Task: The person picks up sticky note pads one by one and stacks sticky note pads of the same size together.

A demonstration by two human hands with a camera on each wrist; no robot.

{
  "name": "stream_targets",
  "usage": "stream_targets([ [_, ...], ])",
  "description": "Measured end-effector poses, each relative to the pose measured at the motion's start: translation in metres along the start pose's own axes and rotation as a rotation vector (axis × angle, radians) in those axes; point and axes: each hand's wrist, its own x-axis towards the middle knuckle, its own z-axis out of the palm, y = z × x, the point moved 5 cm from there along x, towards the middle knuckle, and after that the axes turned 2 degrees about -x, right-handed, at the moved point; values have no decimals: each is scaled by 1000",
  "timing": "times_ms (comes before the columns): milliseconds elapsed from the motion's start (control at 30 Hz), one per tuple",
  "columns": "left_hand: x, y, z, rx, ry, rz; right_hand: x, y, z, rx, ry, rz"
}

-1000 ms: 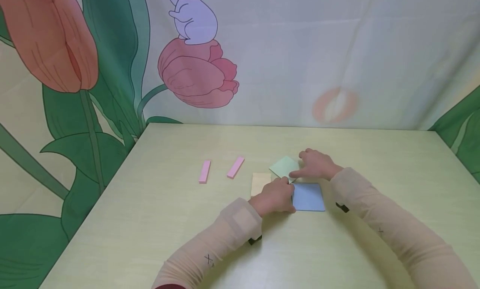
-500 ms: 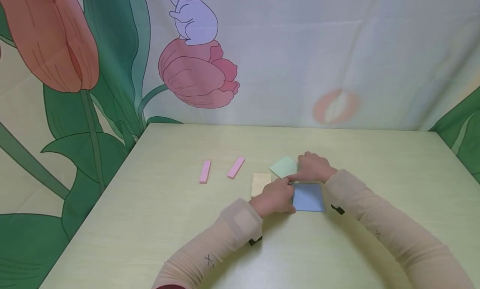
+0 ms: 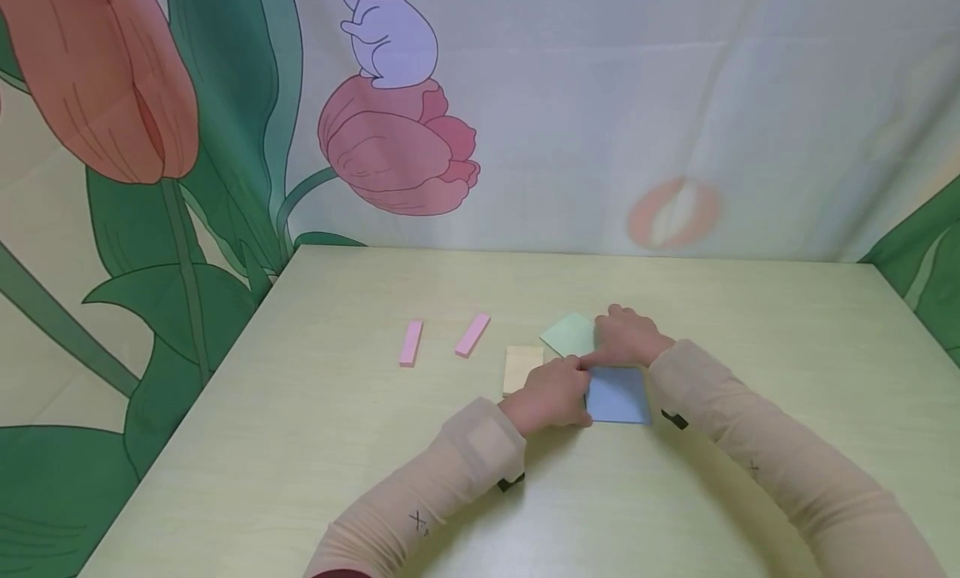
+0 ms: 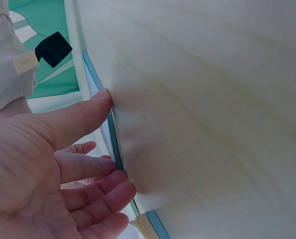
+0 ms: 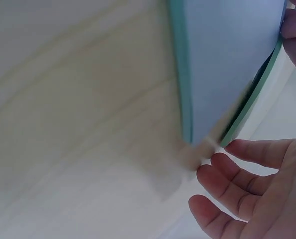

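In the head view my left hand (image 3: pixel 553 394) lies at the left edge of a thin blue square piece (image 3: pixel 618 394). The left wrist view shows its thumb and fingertips against that edge, the fingers only gently bent. My right hand (image 3: pixel 630 336) is at the right side of a thin light-green piece (image 3: pixel 570 334), just beyond the blue one. The right wrist view has an index fingertip touching the corner of the green piece (image 5: pixel 255 92). Its thumb reaches toward the left hand's fingers, covering where the two pieces come close.
A cream-coloured flat piece (image 3: pixel 521 369) lies left of the green one, partly behind the left hand. Two pink bars (image 3: pixel 411 343) lie farther left on the pale wood-grain table (image 3: pixel 337 444). A printed flower curtain (image 3: pixel 570 119) hangs behind the table.
My right hand has shifted slightly left and nearer, its thumb ending against the left hand's fingers. It covers more of the green piece. The left hand stays in place.
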Motion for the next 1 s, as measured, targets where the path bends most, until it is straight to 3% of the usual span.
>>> stream_targets([
  [500, 2, -3, 4, 18, 5, -9, 4, -1, -2, -23, -35, -25],
  [1000, -3, 0, 2, 35, 11, 24, 5, 4, -3, -7, -61, -48],
])
